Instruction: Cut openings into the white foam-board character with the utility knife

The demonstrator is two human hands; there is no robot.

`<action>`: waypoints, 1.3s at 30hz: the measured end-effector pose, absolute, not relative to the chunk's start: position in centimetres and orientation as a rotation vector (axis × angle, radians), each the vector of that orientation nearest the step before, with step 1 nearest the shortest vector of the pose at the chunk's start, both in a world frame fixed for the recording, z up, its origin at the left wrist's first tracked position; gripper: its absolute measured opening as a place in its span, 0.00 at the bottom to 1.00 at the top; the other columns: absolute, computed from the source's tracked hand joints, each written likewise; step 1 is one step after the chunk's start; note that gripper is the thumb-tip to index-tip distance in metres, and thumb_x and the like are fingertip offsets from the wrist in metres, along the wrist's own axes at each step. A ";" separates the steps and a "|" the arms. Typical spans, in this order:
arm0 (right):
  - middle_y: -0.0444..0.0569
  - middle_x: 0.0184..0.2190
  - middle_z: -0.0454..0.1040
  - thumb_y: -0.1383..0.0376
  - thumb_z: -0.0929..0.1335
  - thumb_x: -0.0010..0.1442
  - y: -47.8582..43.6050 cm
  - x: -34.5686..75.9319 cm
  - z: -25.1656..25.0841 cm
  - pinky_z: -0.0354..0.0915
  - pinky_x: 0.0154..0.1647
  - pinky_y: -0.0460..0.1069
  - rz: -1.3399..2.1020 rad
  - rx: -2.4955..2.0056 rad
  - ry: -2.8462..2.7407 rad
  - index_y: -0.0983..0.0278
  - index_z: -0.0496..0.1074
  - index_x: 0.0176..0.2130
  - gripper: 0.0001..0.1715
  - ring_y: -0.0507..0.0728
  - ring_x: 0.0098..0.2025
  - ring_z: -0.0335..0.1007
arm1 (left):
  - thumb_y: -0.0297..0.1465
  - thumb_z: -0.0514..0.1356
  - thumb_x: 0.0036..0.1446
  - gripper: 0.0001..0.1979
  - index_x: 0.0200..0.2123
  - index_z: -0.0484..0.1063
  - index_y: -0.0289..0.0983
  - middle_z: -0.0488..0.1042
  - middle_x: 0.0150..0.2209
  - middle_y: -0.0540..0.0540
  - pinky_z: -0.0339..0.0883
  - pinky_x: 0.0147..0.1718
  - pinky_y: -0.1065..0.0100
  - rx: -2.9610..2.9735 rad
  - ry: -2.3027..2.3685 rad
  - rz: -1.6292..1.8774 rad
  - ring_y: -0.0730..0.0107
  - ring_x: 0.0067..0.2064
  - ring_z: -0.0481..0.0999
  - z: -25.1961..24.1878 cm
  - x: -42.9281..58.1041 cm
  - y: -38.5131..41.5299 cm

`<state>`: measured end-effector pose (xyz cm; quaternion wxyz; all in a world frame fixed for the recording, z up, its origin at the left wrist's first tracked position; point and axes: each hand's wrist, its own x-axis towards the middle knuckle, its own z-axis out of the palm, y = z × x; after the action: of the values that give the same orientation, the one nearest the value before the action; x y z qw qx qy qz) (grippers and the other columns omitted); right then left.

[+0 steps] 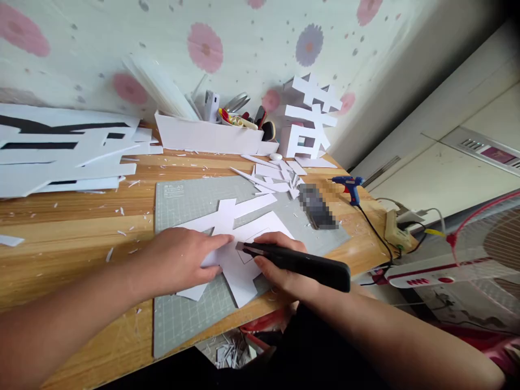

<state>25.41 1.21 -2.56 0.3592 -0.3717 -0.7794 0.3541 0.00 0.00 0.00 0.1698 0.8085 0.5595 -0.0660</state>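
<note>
My right hand (282, 262) grips a black utility knife (312, 265). Its blade tip touches or hovers just over a white foam board cutout (241, 287), beside a pencilled rectangle partly hidden by the hand. Fingers apart, my left hand (195, 254) lies on the cutout to the left of the blade and presses on it. The cutout has an irregular shape with several arms and rests on a grey-green cutting mat (179, 325), tilted relative to the mat's grid.
White offcuts (280, 176) pile at the mat's back edge, near a blurred phone-like object (317, 208). A blue glue gun (349, 184) lies right, its cord trailing to a power strip (396, 233). Behind stand a tool box (211, 135) and a foam character (311, 116); cut boards (60, 157) lie left.
</note>
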 end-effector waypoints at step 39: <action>0.45 0.33 0.84 0.61 0.73 0.62 0.8 24.5 -3.1 0.76 0.34 0.49 0.686 -0.911 -2.116 0.57 0.76 0.46 0.10 0.55 0.30 0.80 | 0.41 0.61 0.65 0.28 0.68 0.70 0.56 0.85 0.53 0.45 0.70 0.41 0.57 2.284 1.570 -0.295 0.43 0.50 0.83 0.6 0.1 0.2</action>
<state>24.53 0.82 -3.09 0.3606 -0.3534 -0.8212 0.2661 0.08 0.16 0.57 0.1763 0.8066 0.5545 -0.1041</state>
